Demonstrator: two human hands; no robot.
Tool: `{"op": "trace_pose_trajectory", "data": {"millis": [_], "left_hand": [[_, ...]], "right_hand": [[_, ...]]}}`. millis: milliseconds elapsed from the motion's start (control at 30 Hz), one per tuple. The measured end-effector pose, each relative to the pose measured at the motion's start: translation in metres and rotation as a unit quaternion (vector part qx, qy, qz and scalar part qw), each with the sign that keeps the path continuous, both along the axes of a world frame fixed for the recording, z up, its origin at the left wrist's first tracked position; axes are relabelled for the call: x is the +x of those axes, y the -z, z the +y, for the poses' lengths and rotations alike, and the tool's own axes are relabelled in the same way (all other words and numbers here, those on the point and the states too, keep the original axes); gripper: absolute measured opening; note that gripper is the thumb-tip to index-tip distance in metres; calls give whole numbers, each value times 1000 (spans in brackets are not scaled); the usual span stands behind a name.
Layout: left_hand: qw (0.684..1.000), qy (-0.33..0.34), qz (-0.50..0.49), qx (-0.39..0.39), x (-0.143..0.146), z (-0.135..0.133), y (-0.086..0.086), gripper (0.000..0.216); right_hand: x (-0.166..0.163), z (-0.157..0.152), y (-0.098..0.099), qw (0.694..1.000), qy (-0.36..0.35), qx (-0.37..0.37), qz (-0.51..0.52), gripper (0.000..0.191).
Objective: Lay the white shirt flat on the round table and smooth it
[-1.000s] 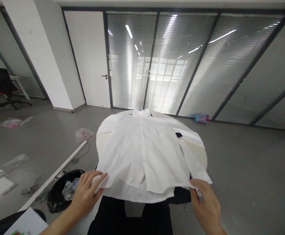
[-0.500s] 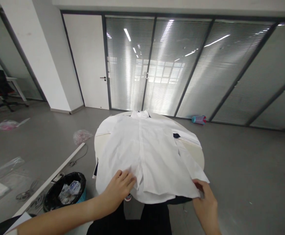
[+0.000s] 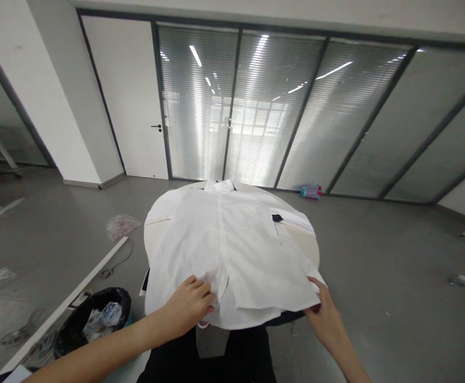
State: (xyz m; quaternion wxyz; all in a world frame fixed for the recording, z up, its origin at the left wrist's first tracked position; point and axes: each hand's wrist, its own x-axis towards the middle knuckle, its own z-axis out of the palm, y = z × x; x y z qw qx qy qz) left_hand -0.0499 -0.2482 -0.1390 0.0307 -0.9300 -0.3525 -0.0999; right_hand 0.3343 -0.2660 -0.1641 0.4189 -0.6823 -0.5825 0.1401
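A white collared shirt (image 3: 252, 250) lies spread, front up, over a round cream table (image 3: 306, 243), its collar at the far edge and its hem towards me. My left hand (image 3: 190, 306) is closed on the hem beside the front placket, fingers curled into the bunched cloth. At the right bottom corner of the shirt, my right hand (image 3: 322, 311) pinches the hem close to the sleeve end. Dark cloth (image 3: 284, 318) shows under the hem, and a small dark patch (image 3: 277, 218) peeks out by the right sleeve.
On the floor to the left stand a bin (image 3: 123, 303) with a black liner, a long white strip (image 3: 68, 300) with cables, and a clear plastic bag (image 3: 123, 227). A blue and purple cylinder (image 3: 311, 192) lies by the glass partition (image 3: 256, 149).
My right hand has shifted its hold on the hem corner, with the thumb now below the cloth. The left hand stays near the placket. The view has turned slightly right.
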Motion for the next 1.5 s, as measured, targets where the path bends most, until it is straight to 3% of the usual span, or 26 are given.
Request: {"op": "trace_pose_trajectory", "data": {"millis": [133,200,300,433,533,633,733,800,933,1000,1067,1133,1233,1333,1433,1500], "left_hand": [[1000,9,-19,-7,8,-2,-7,4],[999,2,-40,-13,15,-6,-14,9],[998,13,-63,-18,26,-14,-16,12],[998,41,-52,-13,39,-20,-2,6],[997,42,-56,-15,44,-22,3,11],[996,29,-77,-18,44,-24,1,27],[995,32,-92,-6,43,-25,2,33],[994,41,-98,5,43,-24,5,34],[991,64,-122,1,42,-25,7,28],[985,72,-159,-13,32,-29,5,21],[977,53,-208,-17,12,-33,2,17],[965,-8,-261,-2,-17,-36,2,19],[924,-174,-342,3,-69,-38,11,24],[839,-329,-426,-79,-110,-37,31,37],[752,-368,-491,-242,-125,-38,50,53],[718,-359,-504,-319,-124,-39,59,56]], "right_hand": [[13,-5,-7,997,6,68,42,50],[25,-10,-7,1000,-10,21,10,49],[34,-20,-4,989,-35,-57,-130,42],[7,-30,-16,943,-30,59,-325,55],[-39,-31,-37,905,-139,142,-376,57],[-79,-24,-48,871,-279,153,-374,54],[-100,-10,-47,852,-345,152,-363,35],[-105,-1,-44,859,-331,172,-352,24],[-113,6,-46,903,-257,209,-274,23],[-121,-1,-50,897,-306,171,-270,20],[-127,-12,-52,868,-396,105,-282,15],[-125,-22,-50,852,-441,56,-278,28],[-99,-25,-37,878,-387,71,-272,41],[-51,-15,-15,910,-262,149,-286,38],[-1,-4,9,937,-95,176,-287,45],[20,-4,19,953,-29,157,-257,51]]}}
